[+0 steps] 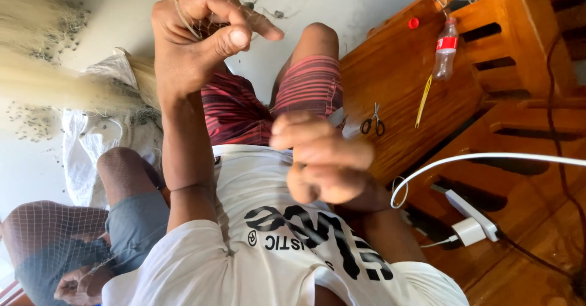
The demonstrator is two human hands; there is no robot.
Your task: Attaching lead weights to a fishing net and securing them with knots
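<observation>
Left hand (201,34) pinching thin net (189,13). Right hand (323,156) blurry, curled, grip unclear. Scissors (372,123) just past right hand.

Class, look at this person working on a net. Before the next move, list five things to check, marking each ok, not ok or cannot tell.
1. Left hand grips the net strands: ok, fingers closed round them.
2. Right hand has a firm hold: cannot tell, it is blurred.
3. Scissors lie clear of both hands: ok, on the bench.
4. Yellow tool lies free: ok, beside the scissors.
5. Bottle capped: not ok, it looks open; a red cap lies apart.
</observation>
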